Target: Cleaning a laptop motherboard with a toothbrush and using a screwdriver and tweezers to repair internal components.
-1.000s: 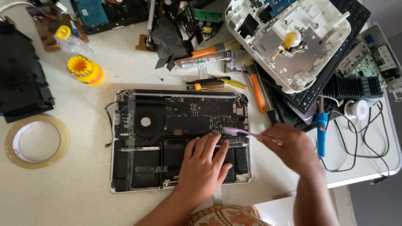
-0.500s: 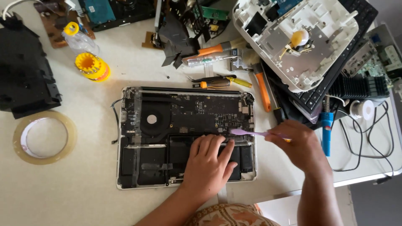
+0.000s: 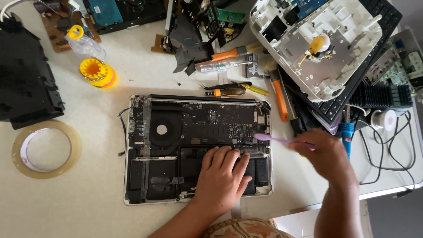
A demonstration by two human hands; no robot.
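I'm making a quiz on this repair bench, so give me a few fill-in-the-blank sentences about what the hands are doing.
1. The left hand lies flat on the opened ____.
2. The right hand holds a ____ toothbrush.
3. The tape roll lies to the ____ of the laptop.
4. The round black fan sits in the laptop's upper ____ part.

Missing words: laptop; purple; left; left

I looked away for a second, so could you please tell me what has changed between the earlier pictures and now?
Very little. The right hand keeps its grip on the purple toothbrush, whose head has shifted slightly right, to the right edge of the circuit board in the opened laptop. The left hand stays pressed flat on the battery area. The tape roll and screwdrivers have not moved.
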